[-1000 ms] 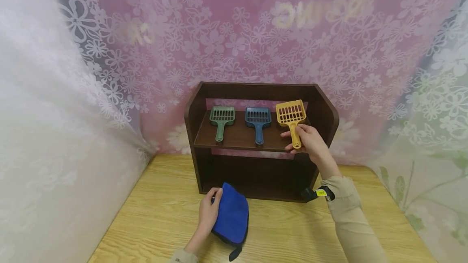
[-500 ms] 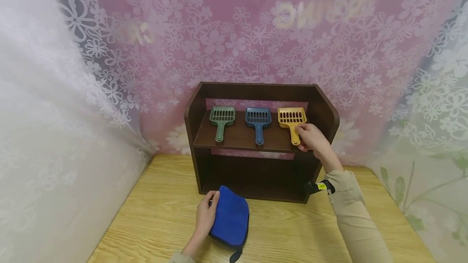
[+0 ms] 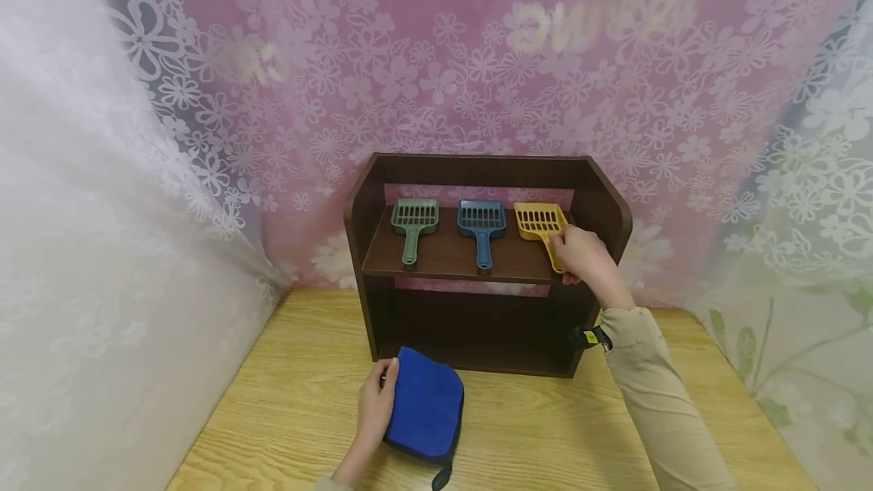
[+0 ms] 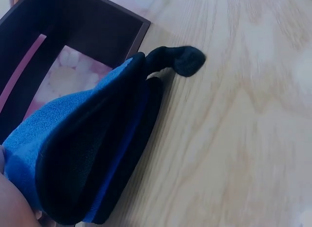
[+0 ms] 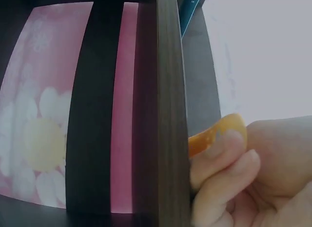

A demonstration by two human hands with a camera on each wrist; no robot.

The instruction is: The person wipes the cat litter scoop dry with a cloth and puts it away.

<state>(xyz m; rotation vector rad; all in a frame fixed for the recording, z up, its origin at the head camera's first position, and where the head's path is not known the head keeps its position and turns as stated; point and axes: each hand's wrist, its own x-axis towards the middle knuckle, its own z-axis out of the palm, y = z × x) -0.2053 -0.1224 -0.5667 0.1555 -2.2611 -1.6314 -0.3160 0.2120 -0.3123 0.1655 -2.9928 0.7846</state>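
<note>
On the upper shelf of a dark brown rack, my right hand (image 3: 583, 254) pinches the handle of a yellow litter scoop (image 3: 539, 220). The scoop's slotted head lies at the shelf's right end, its handle slanting toward the front edge. In the right wrist view, curled fingers (image 5: 224, 161) cover most of the orange-yellow handle end (image 5: 233, 123). A blue fuzzy cloth piece (image 3: 426, 404) with black edging and a black strap stands on the table before the rack. My left hand (image 3: 375, 404) grips its left edge. The left wrist view shows its dark, gaping folds (image 4: 92, 149).
A green litter scoop (image 3: 411, 233) and a blue litter scoop (image 3: 483, 237) lie left of the yellow one. The rack (image 3: 470, 328) has a lower compartment and raised side walls. Flowered curtain (image 3: 436, 59) surrounds the wooden table (image 3: 293, 370).
The yellow scoop has come down from a raised tilt onto the shelf, and its handle has swung right with my right hand. My left hand has shifted slightly left with the cloth piece.
</note>
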